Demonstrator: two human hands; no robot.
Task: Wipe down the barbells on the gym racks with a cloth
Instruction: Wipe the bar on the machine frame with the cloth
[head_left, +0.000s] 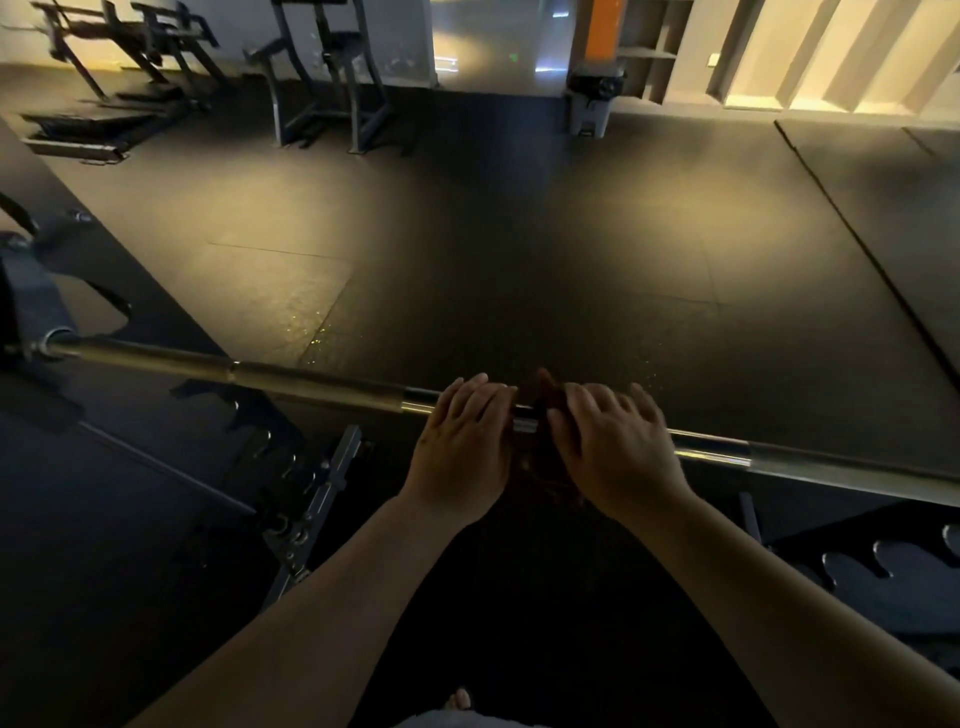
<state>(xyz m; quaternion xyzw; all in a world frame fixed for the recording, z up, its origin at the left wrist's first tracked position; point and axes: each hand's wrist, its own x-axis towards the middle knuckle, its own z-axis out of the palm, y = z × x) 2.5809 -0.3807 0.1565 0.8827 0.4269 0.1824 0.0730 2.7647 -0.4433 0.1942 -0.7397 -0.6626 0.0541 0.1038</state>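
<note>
Two hands, left (462, 447) and right (615, 447), fingers spread, press dark cloth (540, 400) onto barbell (311, 382)

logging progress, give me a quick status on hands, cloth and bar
Left hand and right hand both on the barbell, fingers loose. Dark red cloth bunched on the bar between them. Nothing blocking the bar.

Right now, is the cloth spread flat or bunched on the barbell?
Bunched: the dark red cloth drapes over the barbell between both hands, hanging below.
</note>
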